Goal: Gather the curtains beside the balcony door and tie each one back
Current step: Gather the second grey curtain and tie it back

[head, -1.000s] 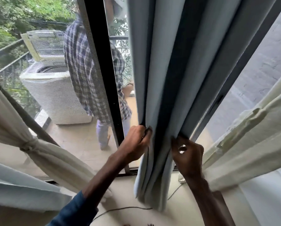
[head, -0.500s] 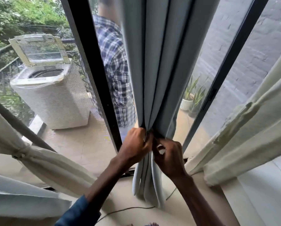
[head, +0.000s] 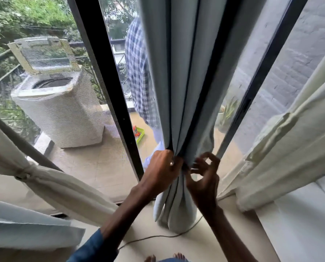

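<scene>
A pale blue-grey curtain [head: 184, 76] hangs in deep folds in front of the balcony door. My left hand [head: 162, 170] grips the gathered folds at waist height. My right hand [head: 205, 176] is just right of the bunch, its fingers curled and spread, fingertips touching the fabric's edge. Below the hands the curtain's hem [head: 175, 210] bulges onto the floor. At the left a cream curtain [head: 50, 184] is tied back with a knot [head: 24, 173]. Another cream curtain [head: 282, 148] hangs loose at the right.
The black door frame [head: 108, 86] stands left of the gathered curtain. Outside on the balcony are a washing machine [head: 57, 106], a person in a checked shirt [head: 139, 72], a green tray [head: 139, 134] and a potted plant [head: 226, 112]. A thin cord [head: 158, 237] lies on the floor.
My hands have come together, drawing the spread blue-grey folds into one tight bunch. My right hand has loosened from the fabric. The view has shifted to the right.
</scene>
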Available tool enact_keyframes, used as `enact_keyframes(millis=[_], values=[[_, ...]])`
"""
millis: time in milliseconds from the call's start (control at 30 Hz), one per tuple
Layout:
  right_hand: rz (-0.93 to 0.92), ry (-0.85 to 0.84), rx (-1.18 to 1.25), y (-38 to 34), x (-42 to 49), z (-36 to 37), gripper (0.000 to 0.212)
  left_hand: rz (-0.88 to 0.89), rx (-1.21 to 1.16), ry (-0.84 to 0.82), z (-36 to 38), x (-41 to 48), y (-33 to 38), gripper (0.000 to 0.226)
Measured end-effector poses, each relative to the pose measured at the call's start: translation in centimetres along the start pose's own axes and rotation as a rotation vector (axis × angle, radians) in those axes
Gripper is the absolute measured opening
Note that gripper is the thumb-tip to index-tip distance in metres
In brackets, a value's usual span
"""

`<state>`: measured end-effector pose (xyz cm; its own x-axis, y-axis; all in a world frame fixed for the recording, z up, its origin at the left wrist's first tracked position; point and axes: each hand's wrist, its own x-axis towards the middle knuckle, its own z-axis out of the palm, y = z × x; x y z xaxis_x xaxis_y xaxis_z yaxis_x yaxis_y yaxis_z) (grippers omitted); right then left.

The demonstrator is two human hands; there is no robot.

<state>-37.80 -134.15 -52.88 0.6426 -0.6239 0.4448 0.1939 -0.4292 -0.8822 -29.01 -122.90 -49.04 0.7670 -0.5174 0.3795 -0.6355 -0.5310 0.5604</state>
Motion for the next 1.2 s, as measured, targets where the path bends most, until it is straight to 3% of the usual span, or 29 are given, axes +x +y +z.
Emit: enact_keyframes(millis=[200,300,367,400,467,567,667,767,867,933,1033,1133,1200], values=[[-0.176,-0.111,-0.211,0.0,-0.2,0.9,0.039,0.013,-0.213,0.075,0.1,-0.5,1.0,0.038],[-0.214,-0.181,-0.185,0.1,-0.4,0.8,0.033,0.097,-0.222,0.104,0.9,-0.8,0.2,0.007],[-0.212,-0.196,-0.166,0.0,-0.3,0.7,0.031,0.126,-0.234,0.152,1.3,-0.8,-0.1,0.050],[-0.193,-0.183,-0.155,0.0,0.0,0.6,0.032,0.097,-0.290,0.173,1.3,-0.9,0.1,0.060],[-0.145,-0.145,-0.148,0.1,0.6,0.4,0.035,0.039,-0.455,0.228,1.9,-1.1,0.5,0.052],[-0.104,-0.119,-0.126,0.5,1.1,0.0,0.027,-0.222,-0.789,0.296,2.9,-1.2,0.9,0.049],[-0.047,-0.117,-0.085,0.7,1.1,0.1,0.026,-0.244,-0.898,0.228,2.9,-1.7,1.3,0.051],[-0.002,-0.104,-0.066,0.3,1.4,0.2,0.022,-0.155,-0.737,0.127,2.4,-1.4,1.6,0.054],[-0.010,-0.201,-0.005,0.4,1.9,0.1,0.023,-0.183,-0.295,0.229,2.7,0.1,0.3,0.036],[0.048,-0.269,0.050,0.7,2.3,-0.2,0.031,-0.170,-0.166,0.259,2.5,1.0,-0.8,0.047],[0.159,-0.101,0.138,1.8,3.6,-1.4,0.034,-0.094,-0.047,0.206,1.5,1.5,-2.2,0.058],[0.138,0.098,0.052,3.7,5.5,-3.6,0.025,-0.106,-0.091,0.031,0.1,1.4,-4.0,0.054],[0.099,-0.014,-0.001,4.8,6.8,-4.4,0.024,-0.076,-0.271,-0.100,-0.8,1.3,-4.9,0.039]])
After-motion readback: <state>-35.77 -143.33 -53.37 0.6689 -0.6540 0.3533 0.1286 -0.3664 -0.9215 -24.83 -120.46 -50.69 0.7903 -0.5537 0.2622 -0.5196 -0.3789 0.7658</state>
